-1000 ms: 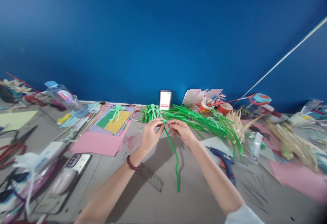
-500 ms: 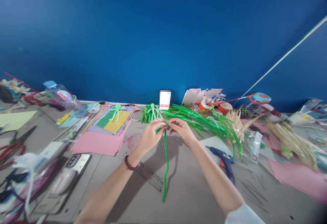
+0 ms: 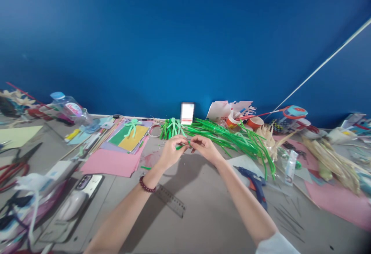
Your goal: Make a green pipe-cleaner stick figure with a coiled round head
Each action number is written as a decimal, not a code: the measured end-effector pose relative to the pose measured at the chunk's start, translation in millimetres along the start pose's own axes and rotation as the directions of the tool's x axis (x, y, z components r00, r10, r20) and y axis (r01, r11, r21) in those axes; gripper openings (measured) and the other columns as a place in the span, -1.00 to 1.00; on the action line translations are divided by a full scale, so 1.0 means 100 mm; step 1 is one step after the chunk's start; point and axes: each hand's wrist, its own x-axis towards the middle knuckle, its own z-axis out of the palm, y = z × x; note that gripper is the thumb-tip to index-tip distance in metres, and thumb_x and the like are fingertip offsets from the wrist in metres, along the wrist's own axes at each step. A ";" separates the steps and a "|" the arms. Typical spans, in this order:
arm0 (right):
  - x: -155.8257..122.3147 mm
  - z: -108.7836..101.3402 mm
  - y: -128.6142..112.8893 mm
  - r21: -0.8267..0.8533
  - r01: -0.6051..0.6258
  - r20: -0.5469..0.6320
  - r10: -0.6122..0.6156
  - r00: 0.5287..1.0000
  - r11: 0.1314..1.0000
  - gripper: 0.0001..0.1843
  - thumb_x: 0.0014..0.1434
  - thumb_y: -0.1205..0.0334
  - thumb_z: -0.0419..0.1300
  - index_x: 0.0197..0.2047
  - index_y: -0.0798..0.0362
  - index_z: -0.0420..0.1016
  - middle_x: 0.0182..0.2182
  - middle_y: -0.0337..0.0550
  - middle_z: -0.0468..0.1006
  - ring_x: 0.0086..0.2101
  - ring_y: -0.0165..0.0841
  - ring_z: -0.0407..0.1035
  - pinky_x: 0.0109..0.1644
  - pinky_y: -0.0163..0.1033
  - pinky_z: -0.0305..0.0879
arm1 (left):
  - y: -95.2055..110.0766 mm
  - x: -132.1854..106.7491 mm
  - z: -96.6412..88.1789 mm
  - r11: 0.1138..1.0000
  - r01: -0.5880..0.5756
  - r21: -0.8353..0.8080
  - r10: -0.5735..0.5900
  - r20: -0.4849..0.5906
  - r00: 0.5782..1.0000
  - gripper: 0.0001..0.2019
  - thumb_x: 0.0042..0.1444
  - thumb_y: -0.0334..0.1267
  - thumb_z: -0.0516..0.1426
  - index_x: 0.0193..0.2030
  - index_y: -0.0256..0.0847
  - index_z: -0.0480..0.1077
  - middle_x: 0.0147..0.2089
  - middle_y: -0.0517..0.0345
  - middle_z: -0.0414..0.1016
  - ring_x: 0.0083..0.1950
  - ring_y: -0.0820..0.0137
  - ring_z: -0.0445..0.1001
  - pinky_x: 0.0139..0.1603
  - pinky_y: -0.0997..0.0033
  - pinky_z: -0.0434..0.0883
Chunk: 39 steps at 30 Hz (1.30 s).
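Above the middle of the table, my left hand is closed on a green pipe cleaner, with fingertips pinched. Directly opposite, my right hand pinches at the same pipe cleaner, and the two sets of fingertips almost meet. A green end shows to the left of my left wrist, while the stretch between is hidden behind the hand. Just beyond my hands stand small green pipe-cleaner figures. A large bundle of green pipe cleaners lies behind and to the right.
A clear ruler lies beneath my forearms. Pink paper, a phone with a white mouse on it, and scissors are at left. A blue glue gun lies right. A small screen stands against the blue wall.
The long tail of the pipe cleaner, which hung down between my hands, has swung left behind my left hand and wrist. Both hands stay in nearly the same place.
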 end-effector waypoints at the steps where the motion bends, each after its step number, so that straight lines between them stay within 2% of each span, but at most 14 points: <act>1: 0.00 0.00 0.01 -0.009 0.005 -0.005 -0.005 1.000 1.000 -0.69 -0.02 -0.01 0.27 -0.40 0.08 0.42 -0.42 -0.24 0.42 -0.49 -0.44 0.38 -0.37 -0.29 0.38 | 0.00 0.00 0.00 1.000 0.001 0.000 -0.001 0.003 1.000 -0.93 0.05 -0.33 0.15 -0.43 -0.21 0.43 -0.29 0.07 0.48 -0.22 0.35 0.47 -0.19 0.37 0.43; 6: 0.01 0.01 0.05 -0.047 0.019 -0.028 -0.020 0.999 0.999 -0.69 -0.02 -0.01 0.26 -0.39 0.08 0.43 -0.40 -0.22 0.43 -0.50 -0.44 0.37 -0.39 -0.29 0.37 | 0.02 -0.01 0.00 1.000 0.007 0.002 -0.007 -0.014 1.000 -0.91 0.05 -0.32 0.13 -0.44 -0.21 0.42 -0.31 0.08 0.48 -0.24 0.35 0.47 -0.26 0.38 0.43; 13: 0.02 0.01 0.03 -0.035 0.021 -0.034 -0.022 0.999 0.999 -0.70 -0.03 -0.02 0.26 -0.41 0.07 0.43 -0.43 -0.23 0.41 -0.49 -0.43 0.36 -0.37 -0.26 0.38 | 0.00 -0.03 0.03 0.999 0.027 0.031 -0.025 -0.068 0.997 -0.94 0.02 -0.32 0.17 -0.44 -0.20 0.43 -0.30 0.08 0.51 -0.23 0.33 0.48 -0.18 0.33 0.42; 19: 0.02 -0.07 0.03 0.035 -0.021 0.005 0.020 1.000 0.999 -0.68 -0.02 -0.03 0.26 -0.35 0.05 0.40 -0.44 -0.24 0.43 -0.48 -0.42 0.36 -0.34 -0.25 0.37 | 0.06 -0.02 -0.03 0.988 0.127 -0.090 -0.131 -0.037 0.991 -0.85 0.11 -0.19 0.11 -0.27 -0.20 0.43 -0.28 0.09 0.52 -0.27 0.37 0.49 -0.26 0.40 0.45; 21: 0.01 -0.09 0.01 0.056 -0.017 0.051 0.014 0.999 0.998 -0.69 0.00 -0.03 0.26 -0.34 0.04 0.41 -0.41 -0.22 0.43 -0.45 -0.42 0.36 -0.32 -0.25 0.36 | 0.05 -0.01 -0.06 0.983 0.143 -0.111 -0.141 0.026 0.990 -0.82 0.10 -0.18 0.12 -0.22 -0.18 0.45 -0.22 0.06 0.54 -0.22 0.33 0.51 -0.23 0.38 0.46; 23: 0.00 -0.11 0.00 0.057 -0.011 0.080 0.006 0.997 0.998 -0.70 0.01 -0.03 0.25 -0.33 0.04 0.42 -0.40 -0.21 0.43 -0.43 -0.41 0.35 -0.31 -0.26 0.34 | 0.03 0.00 -0.09 0.969 0.184 -0.162 -0.158 0.164 0.974 -0.81 0.08 -0.18 0.14 -0.20 -0.17 0.48 -0.22 0.05 0.56 -0.21 0.30 0.52 -0.22 0.36 0.47; 25: 0.00 -0.11 -0.01 0.037 -0.002 0.063 -0.001 0.998 0.999 -0.72 0.01 -0.01 0.25 -0.33 0.04 0.43 -0.42 -0.22 0.44 -0.43 -0.41 0.34 -0.30 -0.27 0.31 | 0.02 0.01 -0.10 0.940 0.265 -0.216 -0.196 0.294 0.935 -0.80 0.06 -0.17 0.16 -0.21 -0.18 0.50 -0.27 0.06 0.58 -0.24 0.30 0.53 -0.26 0.36 0.46; 27: 0.00 -0.11 -0.01 0.019 -0.001 0.028 0.000 1.000 1.000 -0.74 0.01 0.01 0.26 -0.34 0.04 0.43 -0.45 -0.23 0.44 -0.44 -0.42 0.33 -0.30 -0.27 0.29 | 0.02 0.00 -0.09 0.897 0.356 -0.261 -0.254 0.354 0.900 -0.81 0.03 -0.17 0.19 -0.26 -0.20 0.51 -0.33 0.06 0.57 -0.30 0.33 0.52 -0.30 0.38 0.45; 30: 0.02 -0.10 0.00 0.025 -0.018 0.000 0.018 1.000 1.000 -0.75 0.02 0.03 0.25 -0.35 0.04 0.43 -0.49 -0.25 0.45 -0.45 -0.41 0.33 -0.30 -0.27 0.29 | 0.02 0.00 -0.07 0.828 0.449 -0.337 -0.341 0.334 0.879 -0.84 -0.06 -0.18 0.25 -0.36 -0.23 0.49 -0.38 0.10 0.55 -0.35 0.38 0.51 -0.31 0.41 0.43; 35: 0.02 -0.10 -0.02 0.085 -0.004 -0.078 0.011 0.997 0.996 -0.73 0.04 -0.01 0.22 -0.37 0.04 0.42 -0.51 -0.24 0.47 -0.45 -0.39 0.36 -0.29 -0.25 0.30 | -0.06 0.01 -0.04 0.761 0.487 -0.427 -0.411 0.263 0.873 -0.85 -0.08 -0.19 0.26 -0.46 -0.22 0.46 -0.43 0.13 0.52 -0.36 0.40 0.49 -0.24 0.39 0.42; 39: 0.01 -0.08 -0.04 0.006 -0.032 -0.084 0.033 0.996 0.999 -0.75 -0.03 0.06 0.28 -0.36 0.06 0.47 -0.49 -0.22 0.49 -0.43 -0.38 0.37 -0.28 -0.25 0.30 | -0.13 0.01 -0.02 0.710 0.545 -0.446 -0.483 0.254 0.838 -0.83 -0.12 -0.17 0.28 -0.44 -0.22 0.47 -0.41 0.12 0.52 -0.36 0.41 0.47 -0.26 0.39 0.41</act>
